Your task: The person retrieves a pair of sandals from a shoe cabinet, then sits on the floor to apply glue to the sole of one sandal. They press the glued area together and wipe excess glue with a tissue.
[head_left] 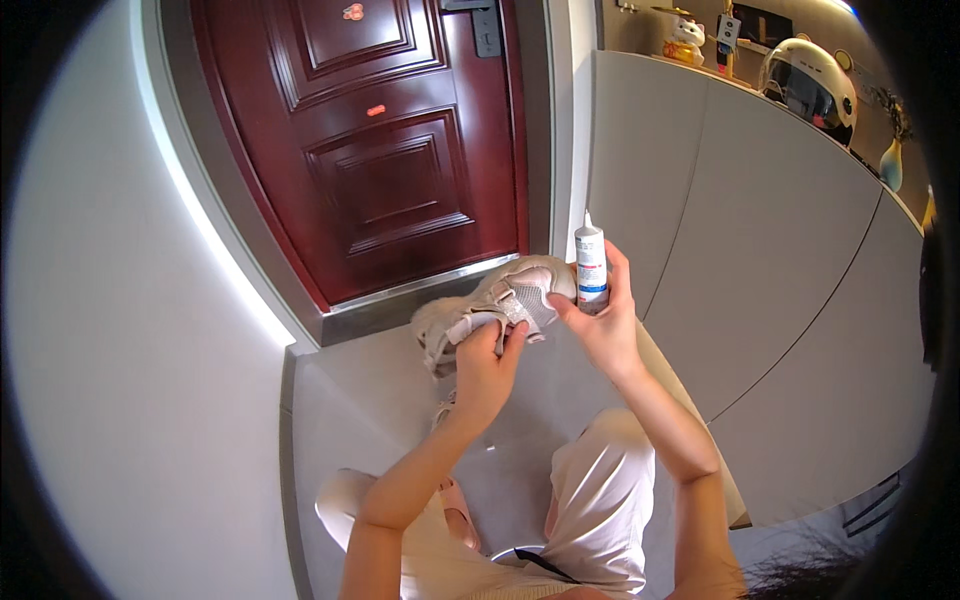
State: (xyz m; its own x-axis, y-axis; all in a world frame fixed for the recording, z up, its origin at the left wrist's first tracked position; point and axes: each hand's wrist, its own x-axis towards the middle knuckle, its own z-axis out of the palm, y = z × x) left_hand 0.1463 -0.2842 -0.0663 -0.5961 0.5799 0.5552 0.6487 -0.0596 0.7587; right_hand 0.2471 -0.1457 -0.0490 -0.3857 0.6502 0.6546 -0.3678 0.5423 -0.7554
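Entryway floor [380, 380], red door [380, 150] ahead. Left hand [485, 375] grip holds sneaker [495, 310], long axis left-right; right hand [605, 325] grip holds upright bottle [591, 265], touching shoe's right end.

1. The shoe [497, 308] you hold is a pale pink-beige sneaker with a mesh panel and a strap across the upper. It is up in the air in front of the door, lying roughly on its side, with one end toward the bottle and the other end down to your left. Your left hand [487, 372] grips it from below.
2. The bottle [591, 266] is a slim white tube with a blue-printed label and a narrow nozzle. It stands upright with the nozzle on top, just beside the shoe's right end, clasped in your right hand [606, 325].
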